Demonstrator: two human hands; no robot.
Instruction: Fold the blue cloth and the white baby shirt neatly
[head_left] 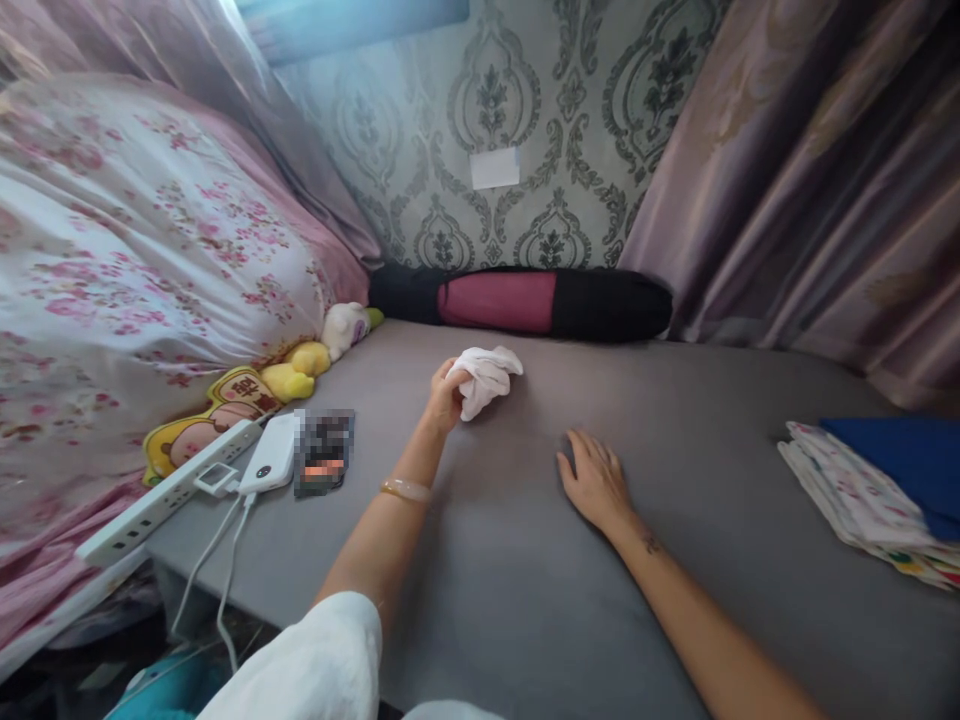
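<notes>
My left hand [448,398] is closed around one end of a crumpled white cloth [487,378], just over the middle of the grey sheet [517,560]. The cloth is bunched up, so its full shape cannot be told. A bangle circles my left forearm. To the right, my right hand [596,478] lies flat on the sheet with its fingers stretched out and holds nothing. A gap of bare sheet separates it from the cloth.
A black and dark-pink bolster [499,302] lies along the patterned wall. Folded fabrics [862,490] are stacked at the right. On the left are a power strip [172,490], a white power bank [271,450] with cables, a blurred-out phone-like item [324,452] and plush toys [289,375].
</notes>
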